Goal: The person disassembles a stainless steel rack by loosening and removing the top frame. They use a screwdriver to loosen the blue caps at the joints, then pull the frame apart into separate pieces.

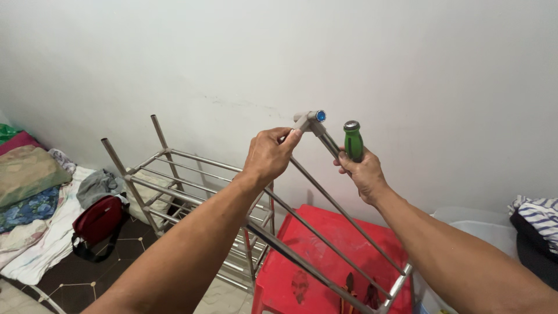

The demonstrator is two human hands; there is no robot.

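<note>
My left hand [268, 156] grips the upper corner of a metal rack panel [325, 232], just below a grey corner joint with a blue cap [314, 116]. My right hand [361, 170] holds a green-handled screwdriver [353, 141] upright beside one of the panel's tubes, close to that joint. The panel's rods slant down to the right over a red plastic stool [331, 250]. Whether the right hand also touches the tube is unclear.
A partly built metal shelf frame [174, 186] stands against the white wall. A red bag [99, 221] and piles of cloth lie on the floor at left. Pliers [349, 291] rest on the stool. A clear bin [482, 227] and striped clothing [537, 212] sit at right.
</note>
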